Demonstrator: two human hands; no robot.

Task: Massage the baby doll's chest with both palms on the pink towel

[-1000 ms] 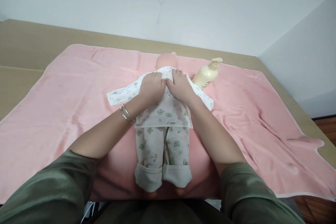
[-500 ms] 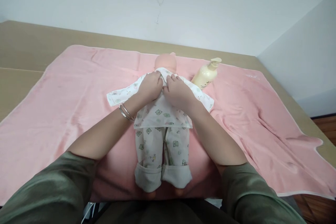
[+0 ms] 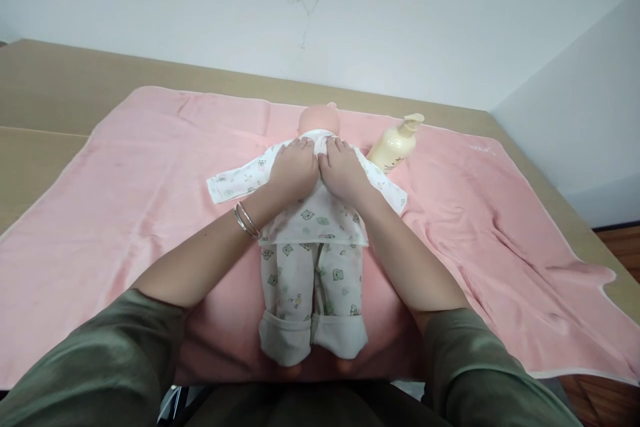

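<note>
A baby doll lies lengthwise, its head away from me and its feet toward me. It wears a white printed shirt and matching trousers with rolled cuffs. My left hand, bracelets on its wrist, lies flat on the shirt's upper left side. Beside it, thumbs close together, my right hand rests flat on the upper right side. Both hands are open, their fingers stretched toward the collar. The sleeves spread out to either side. My hands cover part of the shirt's upper body.
A cream pump bottle lies tilted beside the doll's right-hand sleeve. Under everything spreads a pink blanket with folds at the right. The wooden tabletop shows around it, with a white wall behind.
My fingers have gone from gripping the shirt below the collar to lying flat on it. The collar area now looks smoother. The bottle and doll stay put; the view has shifted slightly.
</note>
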